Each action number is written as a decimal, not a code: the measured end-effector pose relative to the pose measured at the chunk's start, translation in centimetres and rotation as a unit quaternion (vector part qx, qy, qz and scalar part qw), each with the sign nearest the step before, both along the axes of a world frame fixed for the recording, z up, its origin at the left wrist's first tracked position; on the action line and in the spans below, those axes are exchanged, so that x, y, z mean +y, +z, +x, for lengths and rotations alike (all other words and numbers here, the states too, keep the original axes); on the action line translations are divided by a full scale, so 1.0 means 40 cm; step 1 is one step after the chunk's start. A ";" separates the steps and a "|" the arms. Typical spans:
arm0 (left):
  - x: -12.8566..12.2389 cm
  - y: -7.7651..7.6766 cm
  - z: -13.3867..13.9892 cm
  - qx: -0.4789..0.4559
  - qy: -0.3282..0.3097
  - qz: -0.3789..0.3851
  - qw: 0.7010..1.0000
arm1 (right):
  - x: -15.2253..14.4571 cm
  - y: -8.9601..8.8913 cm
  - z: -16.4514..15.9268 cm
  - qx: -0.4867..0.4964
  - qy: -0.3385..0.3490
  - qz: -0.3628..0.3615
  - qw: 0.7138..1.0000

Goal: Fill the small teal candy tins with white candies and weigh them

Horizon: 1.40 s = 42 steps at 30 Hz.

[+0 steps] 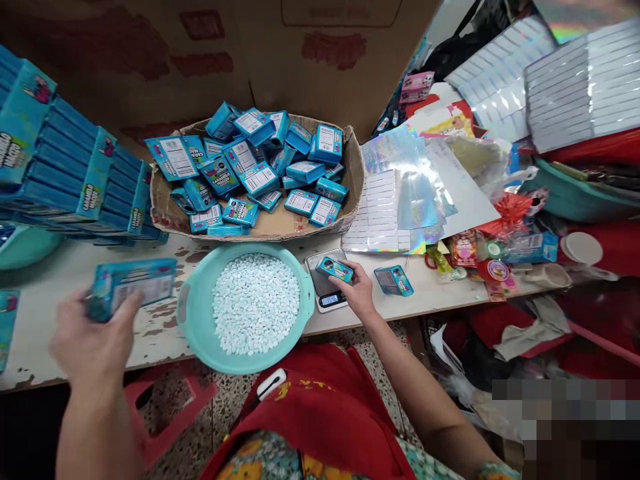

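Observation:
My left hand (95, 340), smeared by motion, grips a blue carton (135, 283) with a pale printed panel, above the table left of the basin. In my right hand (356, 287) is a small blue candy box (335, 269), held at or just over the digital kitchen scale (331, 301); whether it rests on the scale I cannot tell. The scale's display is lit. A turquoise basin (187, 333) full of small pale candies (255, 303) stands between my hands. Right of my right hand lies another blue box (394, 281) with a window.
Behind the basin, a cut-down cardboard box (260, 232) holds many blue candy boxes (245, 157). Stacked blue display cartons (75, 160) rise at the left. Shiny label sheets (375, 213) and mixed packets (465, 250) cover the right side. A red stool (170, 427) stands below the table.

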<state>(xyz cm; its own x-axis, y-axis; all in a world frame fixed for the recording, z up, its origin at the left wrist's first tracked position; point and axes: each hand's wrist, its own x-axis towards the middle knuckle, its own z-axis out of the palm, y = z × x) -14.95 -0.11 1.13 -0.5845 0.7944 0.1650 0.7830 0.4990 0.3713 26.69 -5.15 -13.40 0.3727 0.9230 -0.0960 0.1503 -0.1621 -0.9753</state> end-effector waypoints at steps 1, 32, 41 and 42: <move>-0.006 -0.034 -0.062 -0.003 0.052 -0.027 0.998 | -0.008 0.006 0.005 -0.001 0.003 -0.004 1.000; -0.078 -0.361 0.361 -0.380 -0.241 -0.113 0.886 | -0.052 0.019 0.032 -0.081 -0.028 -0.027 0.996; -0.015 -0.150 0.359 -0.843 0.067 0.022 0.533 | 0.027 0.229 -0.102 -0.169 0.128 0.069 0.975; -0.011 -0.115 0.374 -0.840 0.045 0.054 0.538 | 0.027 0.244 -0.126 -0.167 0.167 0.076 0.969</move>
<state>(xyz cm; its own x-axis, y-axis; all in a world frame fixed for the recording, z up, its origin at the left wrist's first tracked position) 0.03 -0.53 -3.46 -0.0166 0.7890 -0.6141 -0.7283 0.4113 0.5481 21.64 -4.06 -3.63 0.0380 0.9915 0.1242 0.4804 0.0909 -0.8723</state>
